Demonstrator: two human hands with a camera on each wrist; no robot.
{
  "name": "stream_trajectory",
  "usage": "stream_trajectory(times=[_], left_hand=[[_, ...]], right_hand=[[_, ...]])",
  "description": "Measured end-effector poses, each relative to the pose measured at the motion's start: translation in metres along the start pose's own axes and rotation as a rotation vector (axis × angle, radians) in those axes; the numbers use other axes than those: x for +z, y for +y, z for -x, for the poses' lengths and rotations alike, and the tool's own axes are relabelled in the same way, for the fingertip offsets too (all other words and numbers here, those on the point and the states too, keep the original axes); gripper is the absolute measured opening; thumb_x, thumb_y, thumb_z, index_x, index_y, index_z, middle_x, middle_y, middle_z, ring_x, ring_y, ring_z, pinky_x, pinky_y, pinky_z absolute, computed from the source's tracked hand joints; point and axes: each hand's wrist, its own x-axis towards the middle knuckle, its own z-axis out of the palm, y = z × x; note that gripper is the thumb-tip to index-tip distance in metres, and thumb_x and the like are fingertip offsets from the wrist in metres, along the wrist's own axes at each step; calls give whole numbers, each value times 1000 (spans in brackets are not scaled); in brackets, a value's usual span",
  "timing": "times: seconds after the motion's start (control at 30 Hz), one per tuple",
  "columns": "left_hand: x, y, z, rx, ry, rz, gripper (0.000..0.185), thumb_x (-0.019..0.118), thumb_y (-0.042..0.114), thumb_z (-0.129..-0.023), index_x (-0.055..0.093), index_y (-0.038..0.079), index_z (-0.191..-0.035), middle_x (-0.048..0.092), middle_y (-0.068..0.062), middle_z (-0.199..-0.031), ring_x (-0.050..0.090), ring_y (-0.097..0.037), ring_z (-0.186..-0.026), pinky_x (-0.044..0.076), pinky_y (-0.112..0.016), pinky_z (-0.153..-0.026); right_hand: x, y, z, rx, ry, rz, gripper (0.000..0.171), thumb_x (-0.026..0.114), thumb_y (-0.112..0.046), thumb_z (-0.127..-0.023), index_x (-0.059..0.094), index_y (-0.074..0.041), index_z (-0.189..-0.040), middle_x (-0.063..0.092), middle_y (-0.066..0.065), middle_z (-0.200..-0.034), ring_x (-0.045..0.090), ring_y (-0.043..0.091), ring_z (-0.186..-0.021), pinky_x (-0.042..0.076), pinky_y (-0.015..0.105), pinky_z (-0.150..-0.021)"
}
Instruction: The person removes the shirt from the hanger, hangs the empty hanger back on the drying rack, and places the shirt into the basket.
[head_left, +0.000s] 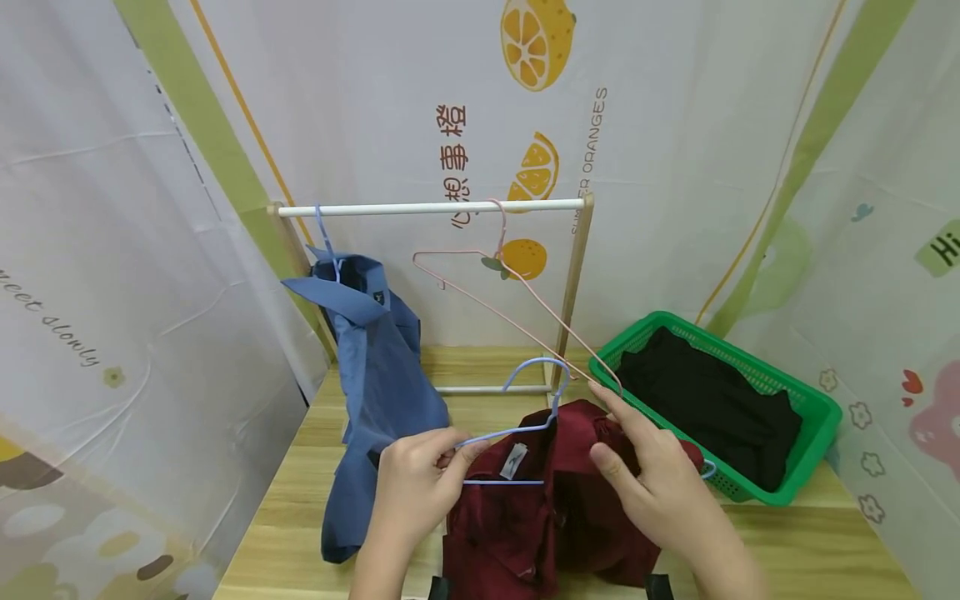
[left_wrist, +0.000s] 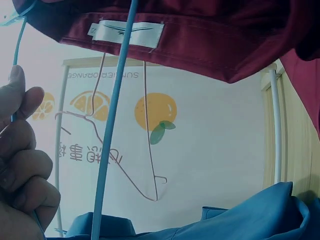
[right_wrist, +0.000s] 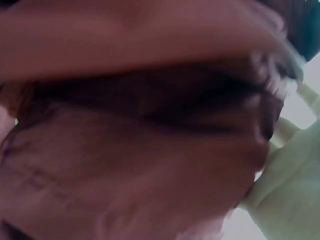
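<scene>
My left hand pinches one arm of a blue hanger between thumb and fingers. A maroon shirt hangs on the hanger's other side, its white neck label showing. The hanger's far tip pokes out of the shirt near the basket. Over the shirt's right side, my right hand has its fingers extended and thumb apart. The left wrist view shows curled fingers at the hanger, with its straight bar crossing in front of the maroon collar. Blurred maroon cloth fills most of the right wrist view.
A rack with a white rail stands behind. From it hang a blue shirt at left and a bare pink hanger at right. On the wooden table, a green basket at right holds black cloth.
</scene>
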Motion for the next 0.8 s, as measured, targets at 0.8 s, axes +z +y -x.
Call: stream_trajectory(times=[0.8], left_hand=[[-14,-4,6,-46,31,42,14,93,18,-78,81,22,-82,47,17,-59,30,10,-56,26,-7,-53]], right_hand=[[18,8,3,-127,114,-15,38,86,-5,-86,74,-21,-119,75,-15,-109,71,6,-97,49,9,-90]])
